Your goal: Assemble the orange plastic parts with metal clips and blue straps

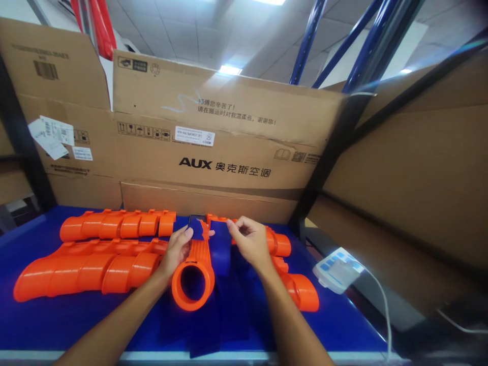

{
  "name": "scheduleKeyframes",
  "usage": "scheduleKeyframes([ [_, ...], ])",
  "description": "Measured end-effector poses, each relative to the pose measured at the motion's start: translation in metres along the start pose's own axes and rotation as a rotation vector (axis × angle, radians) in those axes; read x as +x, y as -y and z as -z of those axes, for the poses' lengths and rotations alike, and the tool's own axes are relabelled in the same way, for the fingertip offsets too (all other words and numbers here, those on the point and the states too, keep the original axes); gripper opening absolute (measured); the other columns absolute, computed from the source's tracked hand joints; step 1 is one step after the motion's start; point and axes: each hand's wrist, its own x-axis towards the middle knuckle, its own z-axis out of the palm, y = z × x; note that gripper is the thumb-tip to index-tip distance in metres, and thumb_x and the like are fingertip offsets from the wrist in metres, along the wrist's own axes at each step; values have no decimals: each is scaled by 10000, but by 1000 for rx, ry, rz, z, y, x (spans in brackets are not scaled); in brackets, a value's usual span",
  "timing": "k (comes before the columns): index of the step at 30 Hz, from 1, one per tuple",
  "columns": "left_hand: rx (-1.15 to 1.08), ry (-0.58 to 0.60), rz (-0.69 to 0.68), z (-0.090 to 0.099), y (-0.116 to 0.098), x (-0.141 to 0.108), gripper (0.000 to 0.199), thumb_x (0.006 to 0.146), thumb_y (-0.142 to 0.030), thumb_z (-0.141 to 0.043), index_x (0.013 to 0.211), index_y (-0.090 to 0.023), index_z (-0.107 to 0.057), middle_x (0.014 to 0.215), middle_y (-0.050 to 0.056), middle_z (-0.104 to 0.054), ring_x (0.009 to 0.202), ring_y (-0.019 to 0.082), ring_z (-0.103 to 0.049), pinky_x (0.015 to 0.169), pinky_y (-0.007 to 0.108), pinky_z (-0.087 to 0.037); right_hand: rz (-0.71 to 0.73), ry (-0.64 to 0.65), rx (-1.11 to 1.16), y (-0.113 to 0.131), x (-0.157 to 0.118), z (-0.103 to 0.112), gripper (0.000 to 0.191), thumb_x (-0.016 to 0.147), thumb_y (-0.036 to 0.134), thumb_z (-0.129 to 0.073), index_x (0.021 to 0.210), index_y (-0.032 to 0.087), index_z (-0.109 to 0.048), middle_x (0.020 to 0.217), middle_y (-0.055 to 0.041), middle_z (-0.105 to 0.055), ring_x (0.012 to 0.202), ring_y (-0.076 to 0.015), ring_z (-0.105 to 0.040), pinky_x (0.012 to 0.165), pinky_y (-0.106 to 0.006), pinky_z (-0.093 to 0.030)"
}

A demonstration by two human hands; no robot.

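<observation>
My left hand (178, 250) is closed on an orange plastic part with a ring end (192, 301); its thumb lies on a dark blue piece (197, 229) at the part's upper end. The ring hangs downward, toward me. Just to the right, my right hand (249, 239) is closed in a pinch at the top edge of a blue strip (220, 249), which hangs beside the orange part. Whether the strip and the blue piece are joined, I cannot tell. Darker blue strips (206, 325) lie on the table below the ring.
Rows of orange curved parts (87, 269) lie at the left, with more orange parts (301, 292) at the right. A white box with a cable (338, 269) sits by the right edge of the blue table (76, 330). Cardboard panels (221, 137) and a black frame (324, 162) stand behind.
</observation>
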Motion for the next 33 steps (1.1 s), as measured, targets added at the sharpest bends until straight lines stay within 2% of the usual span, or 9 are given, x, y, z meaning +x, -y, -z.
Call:
scheduleKeyframes([
  [2,5,4,-12,3,2,3,482,809,-466,-746,1155,-130,-730,1055,157,-792,966,331,-750,775,382,-605,-31,25,94,5,-3,-7,425,875,537,-675,655,230,-481,554,28,-509,495,-126,-441,478,-249,-352],
  [6,-18,-18,-52,14,8,11,495,806,-488,-735,1165,-147,-728,1061,148,-792,1012,334,-742,804,383,-603,-66,168,240,12,-7,-16,414,913,596,-615,745,229,-522,619,29,-521,535,-130,-476,520,-256,-396],
  [10,-65,-51,-48,19,8,16,575,827,-539,-690,1227,-126,-705,1050,159,-792,1000,332,-745,799,384,-604,-65,280,278,12,-8,-19,384,932,563,-610,784,227,-499,679,38,-468,609,-127,-440,576,-253,-386],
  [15,-82,-71,-72,14,4,16,586,836,-536,-678,1240,-113,-706,1013,147,-801,960,311,-756,798,355,-603,-90,369,265,9,-9,-21,376,934,560,-606,814,236,-459,717,46,-402,632,-127,-386,589,-249,-368],
  [19,-81,-37,-63,7,2,12,563,844,-558,-673,1198,-122,-720,1038,155,-796,982,321,-751,809,380,-608,-122,313,355,12,-10,-23,364,896,520,-682,842,247,-447,740,46,-437,661,-133,-447,616,-242,-414],
  [23,-81,-27,-108,2,4,10,466,813,-528,-734,1083,-148,-732,1045,142,-788,1022,316,-738,842,388,-606,-97,282,456,14,-9,-22,284,901,466,-701,957,262,-511,984,-24,-645,923,-198,-625,834,-314,-517],
  [27,-93,-55,-235,2,7,14,351,801,-460,-773,1040,-208,-717,1079,96,-778,1084,291,-717,924,401,-579,-21,253,442,11,-8,-16,306,874,390,-755,1098,266,-588,1243,-69,-661,1136,-244,-633,980,-379,-508],
  [33,-29,-137,-350,4,11,17,335,760,-350,-827,1051,-221,-724,1139,73,-757,1102,249,-697,991,371,-527,89,287,400,10,-8,-8,325,876,336,-758,1175,275,-649,1337,-91,-655,1252,-295,-606,1076,-462,-467],
])
